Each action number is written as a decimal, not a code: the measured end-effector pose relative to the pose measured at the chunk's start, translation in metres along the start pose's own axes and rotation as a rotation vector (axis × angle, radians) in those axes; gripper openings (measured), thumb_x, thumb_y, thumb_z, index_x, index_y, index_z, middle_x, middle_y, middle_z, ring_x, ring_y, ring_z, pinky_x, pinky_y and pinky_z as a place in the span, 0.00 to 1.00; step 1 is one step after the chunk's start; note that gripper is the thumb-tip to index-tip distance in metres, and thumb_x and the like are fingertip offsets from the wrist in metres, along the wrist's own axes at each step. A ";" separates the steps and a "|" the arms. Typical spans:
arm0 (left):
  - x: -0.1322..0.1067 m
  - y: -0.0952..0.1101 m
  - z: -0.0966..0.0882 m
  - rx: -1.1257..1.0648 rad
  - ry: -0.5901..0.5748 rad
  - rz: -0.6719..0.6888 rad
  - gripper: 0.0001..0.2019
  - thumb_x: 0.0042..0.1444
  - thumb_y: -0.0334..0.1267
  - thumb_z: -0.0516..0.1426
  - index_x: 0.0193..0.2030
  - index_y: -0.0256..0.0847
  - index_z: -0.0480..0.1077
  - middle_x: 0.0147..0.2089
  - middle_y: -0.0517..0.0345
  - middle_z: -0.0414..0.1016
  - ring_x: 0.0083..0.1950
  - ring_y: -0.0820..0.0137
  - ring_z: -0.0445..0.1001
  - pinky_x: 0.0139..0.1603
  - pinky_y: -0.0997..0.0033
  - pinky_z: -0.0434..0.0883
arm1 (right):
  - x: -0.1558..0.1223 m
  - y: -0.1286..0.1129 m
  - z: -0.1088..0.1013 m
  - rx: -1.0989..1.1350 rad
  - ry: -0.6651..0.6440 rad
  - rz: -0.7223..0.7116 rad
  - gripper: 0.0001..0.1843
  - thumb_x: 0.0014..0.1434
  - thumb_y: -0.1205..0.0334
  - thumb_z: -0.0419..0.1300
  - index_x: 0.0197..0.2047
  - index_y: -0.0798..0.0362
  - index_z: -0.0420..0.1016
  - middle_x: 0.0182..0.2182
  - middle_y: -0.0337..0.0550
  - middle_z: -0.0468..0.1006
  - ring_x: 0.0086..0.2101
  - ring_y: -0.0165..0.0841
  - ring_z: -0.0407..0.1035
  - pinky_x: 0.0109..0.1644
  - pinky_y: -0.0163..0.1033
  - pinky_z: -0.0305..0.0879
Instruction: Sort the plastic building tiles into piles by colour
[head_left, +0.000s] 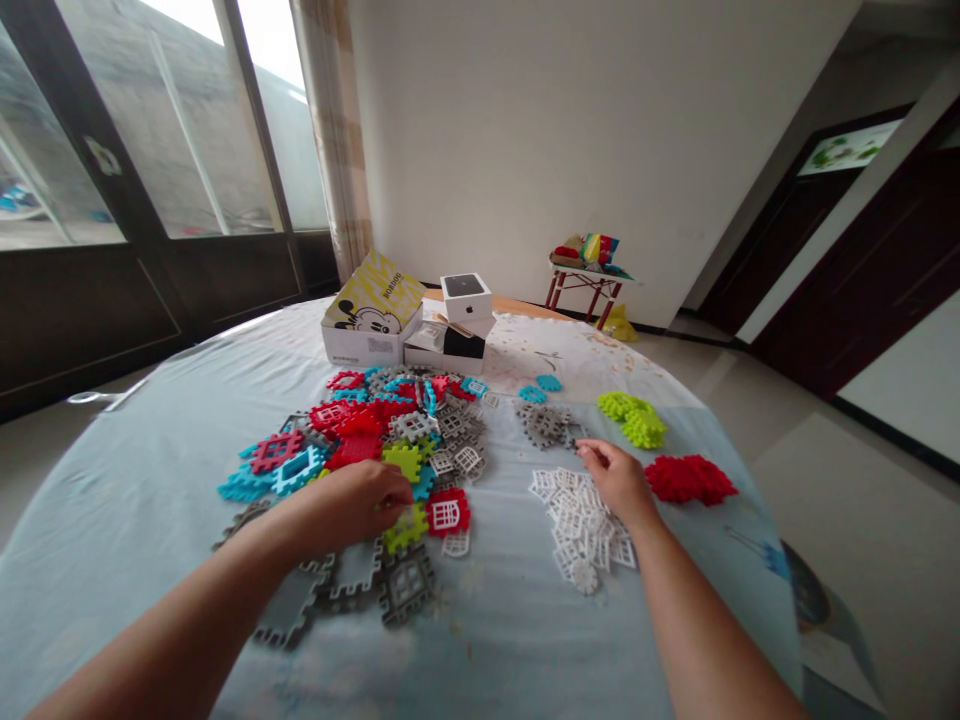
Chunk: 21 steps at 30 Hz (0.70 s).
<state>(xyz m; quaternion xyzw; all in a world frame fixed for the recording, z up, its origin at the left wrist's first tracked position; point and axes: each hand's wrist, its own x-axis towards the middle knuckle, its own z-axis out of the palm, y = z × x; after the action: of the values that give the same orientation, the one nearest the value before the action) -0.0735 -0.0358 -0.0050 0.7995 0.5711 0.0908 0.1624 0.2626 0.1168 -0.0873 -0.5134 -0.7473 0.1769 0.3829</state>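
Observation:
My left hand [379, 497] is over the near part of a mixed pile of plastic interlocking building pieces, fingers curled downward. Whatever its fingertips hold is hidden. Beside them lie a lime green piece [407, 528] and a red piece [459, 508] with a white window insert [445, 516]. My right hand [616, 478] is closed in a pinch at the edge of a small heap of grey pieces [546, 426], with a grey building piece [576, 432] at its fingertips. Just below that hand spreads a heap of white window inserts [579, 515].
A red heap [690, 480] and a lime green heap [632, 418] lie at the right, two blue pieces [549, 383] farther back. A yellow-lidded box [375, 320] and a white box [466, 297] stand at the rear of the cloth-covered round table [517, 645].

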 end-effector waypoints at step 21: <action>0.084 0.070 0.028 -0.715 0.224 -0.023 0.22 0.50 0.47 0.54 0.50 0.38 0.67 0.42 0.53 0.75 0.38 0.73 0.71 0.41 0.70 0.69 | 0.003 0.004 -0.002 0.030 0.031 -0.027 0.18 0.56 0.54 0.50 0.41 0.55 0.74 0.35 0.49 0.79 0.36 0.37 0.73 0.42 0.41 0.68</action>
<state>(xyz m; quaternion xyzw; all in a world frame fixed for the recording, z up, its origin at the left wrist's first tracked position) 0.0258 0.0183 -0.0092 0.6708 0.5267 0.3695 0.3689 0.2656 0.1205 -0.0874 -0.5003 -0.7454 0.1749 0.4043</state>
